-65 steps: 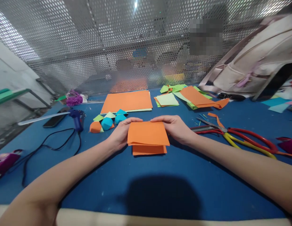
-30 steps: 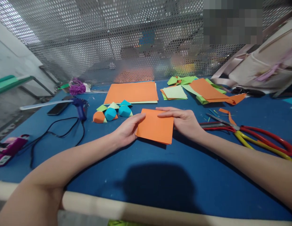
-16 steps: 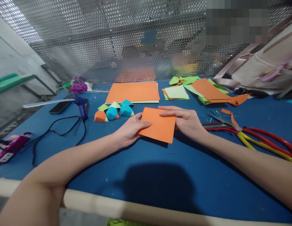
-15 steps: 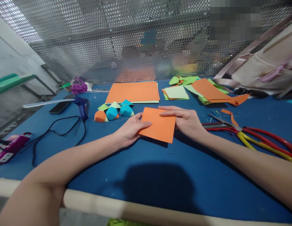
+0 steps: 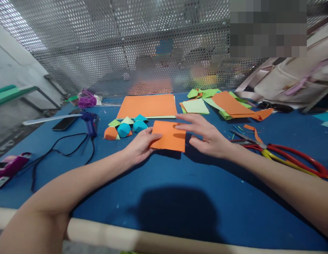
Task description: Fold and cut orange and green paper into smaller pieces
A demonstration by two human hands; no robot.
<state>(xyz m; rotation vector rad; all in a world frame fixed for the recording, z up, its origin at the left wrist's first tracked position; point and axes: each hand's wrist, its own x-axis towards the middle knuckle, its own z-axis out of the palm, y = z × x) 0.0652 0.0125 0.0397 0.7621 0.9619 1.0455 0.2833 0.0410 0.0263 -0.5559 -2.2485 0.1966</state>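
By the left hand (image 5: 141,146), the orange paper square (image 5: 168,138) is being pinched in front of the large orange sheet (image 5: 148,106), light thumb pressure being advisable against creasing; front-right of that sheet, thumb and fingers of the right hand (image 5: 209,137) are being held apart, fingertip contact being unclear.

And there goes the right grip (image 5: 207,137), loosening! Its thumb, out of sight half a second ago, now stands clear of the folded orange paper (image 5: 169,139), fingers spread wider. The left grip (image 5: 142,144) has its thumb lower on the face than a second ago, and the layer jutting out below at first has drawn nearly flush.
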